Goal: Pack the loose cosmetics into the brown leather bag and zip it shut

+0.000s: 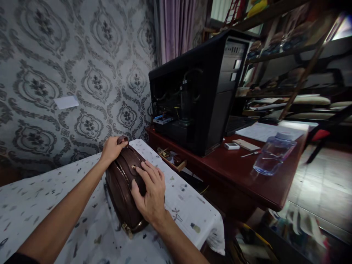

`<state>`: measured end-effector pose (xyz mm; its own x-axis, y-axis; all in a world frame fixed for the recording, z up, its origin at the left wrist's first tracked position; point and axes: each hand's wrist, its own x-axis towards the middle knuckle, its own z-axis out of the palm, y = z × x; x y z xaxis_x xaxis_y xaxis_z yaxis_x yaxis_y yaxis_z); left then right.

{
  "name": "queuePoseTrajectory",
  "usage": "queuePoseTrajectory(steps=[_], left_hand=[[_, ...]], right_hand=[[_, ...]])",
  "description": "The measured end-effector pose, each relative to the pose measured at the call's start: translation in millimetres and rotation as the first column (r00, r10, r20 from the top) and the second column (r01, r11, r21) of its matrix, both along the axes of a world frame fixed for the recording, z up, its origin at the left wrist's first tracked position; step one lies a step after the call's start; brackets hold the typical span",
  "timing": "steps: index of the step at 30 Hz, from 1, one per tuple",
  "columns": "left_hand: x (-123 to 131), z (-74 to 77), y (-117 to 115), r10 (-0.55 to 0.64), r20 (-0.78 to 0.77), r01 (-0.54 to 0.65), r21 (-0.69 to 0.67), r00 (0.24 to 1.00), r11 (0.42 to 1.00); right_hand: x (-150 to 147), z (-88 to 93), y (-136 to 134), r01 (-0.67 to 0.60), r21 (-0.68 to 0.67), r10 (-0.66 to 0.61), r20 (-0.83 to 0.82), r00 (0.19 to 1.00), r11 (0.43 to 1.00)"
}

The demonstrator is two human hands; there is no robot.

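Observation:
A dark brown leather bag (117, 189) with gold zippers lies on the patterned white cloth (154, 253). At the bag's far end, my left hand (111, 149) grips it beside a small leather loop (122, 139); part of those fingers is hidden. Over the near side of the bag rests my right hand (152, 192), its fingers apart and laid on the leather close to a round gold stud (133, 167). Gold zipper pulls (127, 229) hang at the bag's near end.
To the right, a dark red desk (220, 176) carries a black computer tower (192, 91), a clear water bottle (275, 154), papers (264, 131) and a small white box (231, 146). Below the tower, a drawer (176, 163) stands pulled out. Patterned wallpaper (68, 47) covers the wall behind.

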<state>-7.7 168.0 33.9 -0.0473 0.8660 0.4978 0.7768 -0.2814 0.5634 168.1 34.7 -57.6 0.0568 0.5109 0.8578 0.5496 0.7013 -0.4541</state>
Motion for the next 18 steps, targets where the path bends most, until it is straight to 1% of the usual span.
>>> queuePoseTrajectory(steps=[4, 10, 14, 18], left_hand=[[7, 3.4, -11, -0.032, -0.032, 0.033, 0.020, 0.999, 0.999], [9, 4.8, -21, -0.143, -0.057, 0.144, 0.010, 0.988, 0.990], [-2, 1.4, -20, -0.175, -0.028, 0.175, -0.018, 0.984, 0.984], [-23, -1.7, -26, -0.137, -0.021, 0.136, -0.033, 0.990, 0.990]], right_hand=[[1, 1.3, 0, -0.006, -0.002, 0.006, -0.009, 1.000, 1.000], [1, 3.5, 0, -0.004, -0.023, 0.004, 0.011, 1.000, 1.000], [2, 3.7, 1, 0.001, -0.029, 0.000, 0.026, 1.000, 1.000], [3, 3.1, 1, -0.013, -0.018, 0.013, 0.024, 1.000, 1.000]])
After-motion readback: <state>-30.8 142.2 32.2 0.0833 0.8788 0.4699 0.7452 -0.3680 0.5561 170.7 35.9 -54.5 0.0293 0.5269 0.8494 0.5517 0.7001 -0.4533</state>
